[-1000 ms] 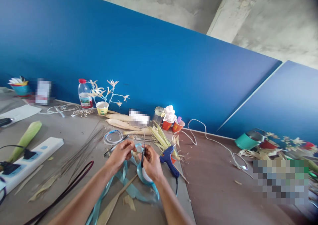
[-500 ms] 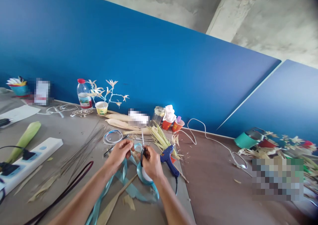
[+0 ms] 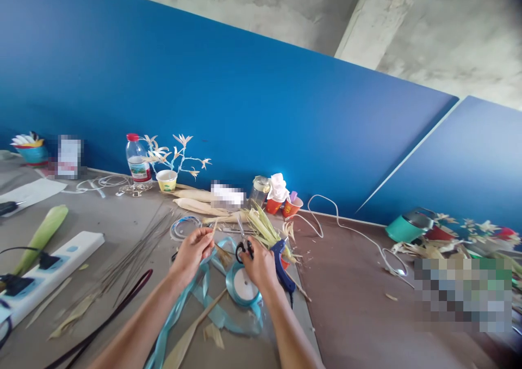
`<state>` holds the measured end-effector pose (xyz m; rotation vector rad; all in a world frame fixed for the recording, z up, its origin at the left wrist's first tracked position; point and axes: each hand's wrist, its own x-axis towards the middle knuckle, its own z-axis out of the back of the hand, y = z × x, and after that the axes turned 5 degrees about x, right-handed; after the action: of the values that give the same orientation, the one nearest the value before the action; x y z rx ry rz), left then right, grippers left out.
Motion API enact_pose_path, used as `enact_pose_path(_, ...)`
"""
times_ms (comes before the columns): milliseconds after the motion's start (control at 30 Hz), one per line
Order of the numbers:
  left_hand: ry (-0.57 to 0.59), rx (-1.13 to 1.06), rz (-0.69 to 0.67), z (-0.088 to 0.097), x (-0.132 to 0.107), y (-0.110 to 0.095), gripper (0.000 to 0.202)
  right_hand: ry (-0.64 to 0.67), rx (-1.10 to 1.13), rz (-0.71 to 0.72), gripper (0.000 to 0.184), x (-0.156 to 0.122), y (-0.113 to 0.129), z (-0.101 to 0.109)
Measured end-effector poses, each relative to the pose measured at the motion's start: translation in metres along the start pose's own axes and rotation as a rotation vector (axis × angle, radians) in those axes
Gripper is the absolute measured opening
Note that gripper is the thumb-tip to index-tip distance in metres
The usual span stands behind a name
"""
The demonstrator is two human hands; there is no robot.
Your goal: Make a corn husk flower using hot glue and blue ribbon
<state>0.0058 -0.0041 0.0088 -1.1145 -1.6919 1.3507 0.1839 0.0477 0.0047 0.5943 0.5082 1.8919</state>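
Note:
My left hand (image 3: 196,249) is closed in a pinch on a small, pale strip of corn husk (image 3: 214,227), its tip poking up past the fingers. Black-handled scissors (image 3: 240,226) are in my right hand (image 3: 259,263), blades pointing up and away from me, a little apart from the husk strip. Just below the right hand lies a spool of light blue ribbon (image 3: 246,286). Loose blue ribbon (image 3: 222,316) trails over the table beneath both hands. To the right of the right hand is a blue glue gun (image 3: 282,267), partly hidden.
Corn husks (image 3: 199,205) lie at the back beside a potted husk-flower branch (image 3: 166,180) and a bottle (image 3: 138,165). Red paper cups (image 3: 292,208) stand by the blue partition (image 3: 244,97). A white power strip (image 3: 77,254) and thin wires (image 3: 138,244) are on the left.
The scissors in my right hand have moved slightly right, away from my left hand. My left hand has shifted a little left, and more of the spool shows.

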Motion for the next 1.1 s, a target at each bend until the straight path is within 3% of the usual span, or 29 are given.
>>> enact_pose_path(433, 0.043, 0.227, 0.007, -0.004, -0.001, -0.003, 0.042, 0.059, -0.182, 0.001, 0.029, 0.001, 0.002, -0.002)
enact_pose_path(1100, 0.057, 0.372, -0.055, -0.008, -0.003, 0.005, 0.025, 0.079, -0.184, -0.003, 0.02, 0.006, 0.007, -0.001)
